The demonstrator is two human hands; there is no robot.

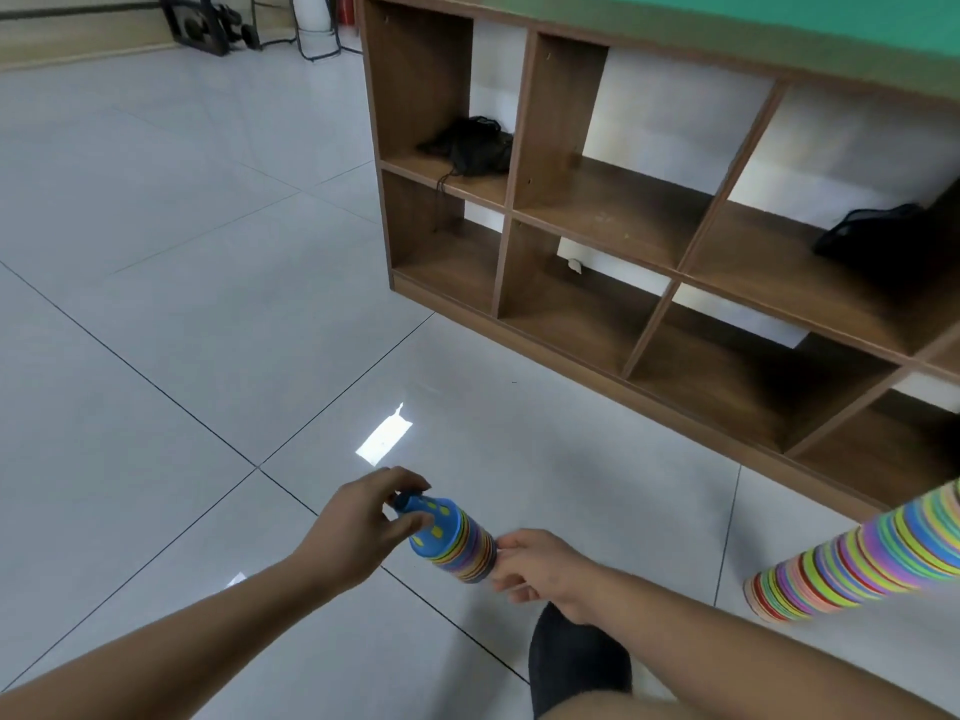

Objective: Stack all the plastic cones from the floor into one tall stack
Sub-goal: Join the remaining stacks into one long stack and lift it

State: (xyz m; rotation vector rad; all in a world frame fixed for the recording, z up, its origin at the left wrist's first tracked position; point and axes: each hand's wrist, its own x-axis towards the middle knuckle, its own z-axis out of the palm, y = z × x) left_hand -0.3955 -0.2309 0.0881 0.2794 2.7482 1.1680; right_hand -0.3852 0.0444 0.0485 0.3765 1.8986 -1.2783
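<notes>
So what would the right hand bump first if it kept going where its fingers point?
The short cone stack, at its wide end; the right hand seems to touch it there, though blurred.

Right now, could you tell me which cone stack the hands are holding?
The short stack with the blue, yellow-spotted tip, held between the left hand and right hand; the long stack lies apart, rightward.
</notes>
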